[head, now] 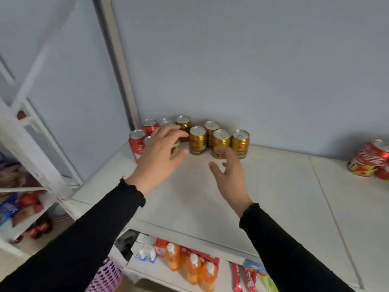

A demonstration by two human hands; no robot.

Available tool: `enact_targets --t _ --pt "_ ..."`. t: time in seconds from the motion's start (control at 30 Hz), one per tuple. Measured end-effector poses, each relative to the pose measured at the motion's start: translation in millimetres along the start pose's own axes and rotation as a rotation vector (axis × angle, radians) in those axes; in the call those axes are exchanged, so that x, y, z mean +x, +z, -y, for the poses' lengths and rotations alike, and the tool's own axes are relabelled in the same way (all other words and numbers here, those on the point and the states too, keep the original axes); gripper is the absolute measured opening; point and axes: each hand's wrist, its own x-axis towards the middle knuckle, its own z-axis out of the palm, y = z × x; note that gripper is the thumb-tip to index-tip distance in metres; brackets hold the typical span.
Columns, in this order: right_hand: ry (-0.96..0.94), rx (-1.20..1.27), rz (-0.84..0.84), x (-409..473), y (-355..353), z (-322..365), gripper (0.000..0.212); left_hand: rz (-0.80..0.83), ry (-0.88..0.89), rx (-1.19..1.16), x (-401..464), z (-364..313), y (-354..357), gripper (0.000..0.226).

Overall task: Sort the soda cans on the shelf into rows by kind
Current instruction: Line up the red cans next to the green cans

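A cluster of gold cans (219,140) is stood at the back of the white shelf (273,197), with red cans (137,144) packed at its nine o'clock. The left hand (160,152) is spread, fingers loosely curved, over a can between the two kinds (whether it is gripped cannot be told). The right hand (230,171) is held open and empty at six o'clock of the gold cans. More red cans (370,163) are piled at three o'clock, well apart. Orange bottles (193,266) are seen below.

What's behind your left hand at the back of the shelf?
The left hand covers part of the cluster: red soda cans show on its left, gold ribbed cans on its right. One can under the fingers is mostly hidden; its kind is unclear.
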Motion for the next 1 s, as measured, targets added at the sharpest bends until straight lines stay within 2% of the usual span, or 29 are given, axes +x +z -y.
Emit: enact_targets --t 0.1,0.2,0.3,0.47,0.57,0.77,0.9,1.0 --pt "0.074 0.018 0.132 -0.5 44.7 15.2 0.048 -0.047 -0.106 -0.046 -6.9 45.6 -25.8 0.045" --pt "0.163 0.04 0.273 7.0 80.9 21.1 0.066 -0.027 -0.263 -0.067 -7.8 86.5 -37.6 0.06" --pt "0.236 0.089 0.355 19.1 108.2 23.1 0.079 0.067 -0.37 -0.044 -3.8 121.8 -35.9 0.074" --pt "0.202 0.285 0.429 36.1 138.6 26.6 0.079 0.252 -0.414 -0.113 4.2 144.5 -23.6 0.095" --pt "0.178 0.318 0.389 42.6 155.1 26.5 0.078 0.298 -0.401 -0.127 9.7 152.1 -13.5 0.095" --pt "0.227 0.34 0.312 42.3 156.8 19.9 0.075 0.233 -0.364 -0.213 17.3 161.0 -5.0 0.083" --pt "0.306 0.342 0.201 36.4 122.5 12.3 0.076 0.233 -0.318 -0.21 19.4 149.9 0.8 0.078" --pt "0.324 0.355 0.047 32.3 79.6 10.7 0.072 0.262 -0.245 -0.295 30.2 117.0 11.9 0.08"
